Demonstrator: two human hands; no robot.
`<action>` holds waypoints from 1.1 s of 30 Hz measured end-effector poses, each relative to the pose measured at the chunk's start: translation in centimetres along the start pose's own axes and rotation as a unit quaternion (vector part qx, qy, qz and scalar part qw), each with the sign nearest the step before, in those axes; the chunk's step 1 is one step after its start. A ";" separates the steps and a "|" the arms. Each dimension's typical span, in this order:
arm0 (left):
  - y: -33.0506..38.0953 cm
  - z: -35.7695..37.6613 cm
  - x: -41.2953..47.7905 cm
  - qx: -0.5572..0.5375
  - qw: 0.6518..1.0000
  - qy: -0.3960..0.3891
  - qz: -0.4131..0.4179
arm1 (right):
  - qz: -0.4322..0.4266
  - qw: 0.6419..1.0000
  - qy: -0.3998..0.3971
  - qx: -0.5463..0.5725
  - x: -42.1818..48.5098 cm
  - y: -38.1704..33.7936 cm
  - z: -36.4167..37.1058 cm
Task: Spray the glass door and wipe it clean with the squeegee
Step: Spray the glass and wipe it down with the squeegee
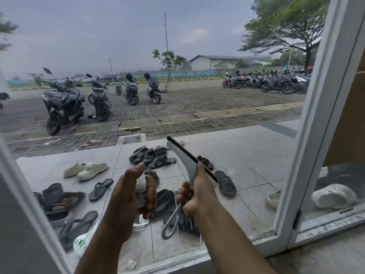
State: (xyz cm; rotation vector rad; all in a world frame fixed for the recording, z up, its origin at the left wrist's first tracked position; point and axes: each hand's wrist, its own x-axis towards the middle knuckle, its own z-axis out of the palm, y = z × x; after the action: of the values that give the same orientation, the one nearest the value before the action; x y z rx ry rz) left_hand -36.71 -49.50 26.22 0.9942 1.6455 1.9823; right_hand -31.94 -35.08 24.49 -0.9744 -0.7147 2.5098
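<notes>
From the head view, I face the glass door (177, 56) from inside, with both forearms raised in front of its lower half.

My left hand (128, 194) holds a small clear spray bottle (141, 224) upright, close in front of the door. My fingers (151, 192) are curled round its body, and one digit lies on top of the white pump head (141, 183).

Beside it, toward the door's right edge, my right hand (195, 194) grips the squeegee (186, 159). The fist is closed tight round the handle and the thumb lies up along the grey neck. The squeegee is tilted, so its black rubber blade (197, 162) slants from upper left down to lower right. I cannot tell whether the blade touches the glass. A wire hanging loop (169, 228) sticks out below my fist.

Beyond the door lies a tiled porch (246, 155) scattered with sandals and flip-flops. Among them are a pair of cream clogs (87, 170) and a cluster of dark sandals (152, 156). Past the porch, scooters (63, 103) stand parked on a paved lot, with a large tree (286, 26) toward the door's upper right.

The white door frame (308, 135) runs down the door's right edge. Past the frame, a white clog (333, 195) lies behind a lower pane.
</notes>
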 end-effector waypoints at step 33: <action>0.7 -6.9 -2.3 -0.007 0.998 0.056 0.015 | -0.157 0.981 0.032 -0.113 0.5 6.4 3.9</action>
State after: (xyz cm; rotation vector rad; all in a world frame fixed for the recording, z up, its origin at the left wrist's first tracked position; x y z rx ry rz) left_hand -39.97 -56.02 25.79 0.9237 1.6821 2.1011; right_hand -35.86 -41.30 23.04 -0.9280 -1.0612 2.1488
